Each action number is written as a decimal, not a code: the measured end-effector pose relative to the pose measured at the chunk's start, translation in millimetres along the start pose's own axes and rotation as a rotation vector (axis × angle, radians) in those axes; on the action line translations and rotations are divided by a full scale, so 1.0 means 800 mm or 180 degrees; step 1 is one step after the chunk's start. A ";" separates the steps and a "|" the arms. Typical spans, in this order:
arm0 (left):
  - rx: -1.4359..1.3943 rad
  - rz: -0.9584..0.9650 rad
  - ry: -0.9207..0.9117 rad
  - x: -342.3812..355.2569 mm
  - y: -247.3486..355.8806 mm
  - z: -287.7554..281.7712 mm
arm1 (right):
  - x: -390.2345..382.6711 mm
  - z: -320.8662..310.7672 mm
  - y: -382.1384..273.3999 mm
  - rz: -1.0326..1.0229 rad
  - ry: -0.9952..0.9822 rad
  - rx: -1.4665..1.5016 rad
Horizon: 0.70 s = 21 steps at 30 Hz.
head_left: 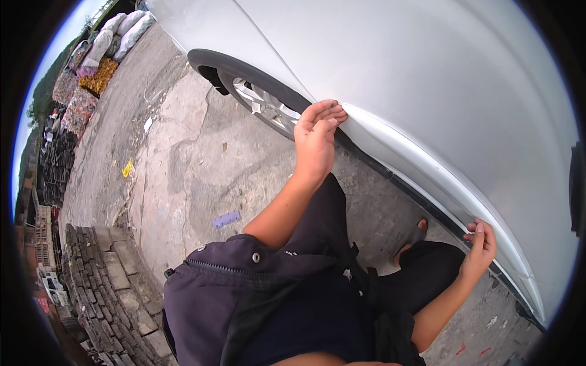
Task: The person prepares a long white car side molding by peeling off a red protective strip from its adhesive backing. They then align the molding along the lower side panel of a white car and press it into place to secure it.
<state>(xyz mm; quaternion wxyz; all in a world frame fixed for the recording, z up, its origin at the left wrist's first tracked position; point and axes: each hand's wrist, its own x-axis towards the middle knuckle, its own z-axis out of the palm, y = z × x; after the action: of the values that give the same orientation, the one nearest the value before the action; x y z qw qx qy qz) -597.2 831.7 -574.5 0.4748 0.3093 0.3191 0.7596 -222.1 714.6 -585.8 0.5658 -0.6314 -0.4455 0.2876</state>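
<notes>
A silver car fills the upper right, its side curving down to a pale sill with a dark lower edge. My left hand is raised at the sill's front end, just behind the wheel. Its fingers are half bent, side by side, with the tips at the panel edge; no object shows in the palm. Farther back along the sill, my right hand has loosely bent fingers beside the lower edge. Nothing held is visible there. Whether either hand presses on the panel cannot be made out.
Cracked concrete ground lies around my legs. A purple flat piece and a yellow scrap rest on it. Stacked grey slabs stand at lower left. Bales and white sacks line the far left.
</notes>
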 end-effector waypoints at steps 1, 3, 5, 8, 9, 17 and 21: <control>-0.0003 0.0007 0.0004 0.000 -0.001 0.000 | 0.000 0.001 0.001 0.0002 -0.0006 0.0012; 0.0002 0.0007 0.0003 0.001 -0.001 0.001 | 0.002 0.001 -0.001 -0.0008 -0.0008 0.0039; 0.0026 -0.0004 0.0003 0.001 0.000 0.000 | 0.003 0.000 0.001 0.0033 0.0043 0.0030; 0.0033 -0.0052 0.0013 0.001 0.002 0.001 | 0.006 0.000 0.006 0.0069 0.0164 0.0071; 0.0041 -0.0044 0.0005 0.002 0.002 0.000 | 0.007 0.000 0.009 0.0082 0.0212 0.0092; 0.0114 -0.0067 -0.0063 0.003 0.003 -0.002 | 0.012 -0.007 0.024 0.0206 0.0307 0.0332; 0.0099 -0.0043 -0.0099 0.003 0.001 -0.006 | 0.012 -0.004 0.019 0.0199 0.0314 0.0332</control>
<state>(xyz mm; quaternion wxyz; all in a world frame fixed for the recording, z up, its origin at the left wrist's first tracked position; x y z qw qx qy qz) -602.0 832.7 -576.2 0.4800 0.3263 0.3255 0.7464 -211.6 722.3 -598.3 0.6099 -0.6282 -0.3815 0.2965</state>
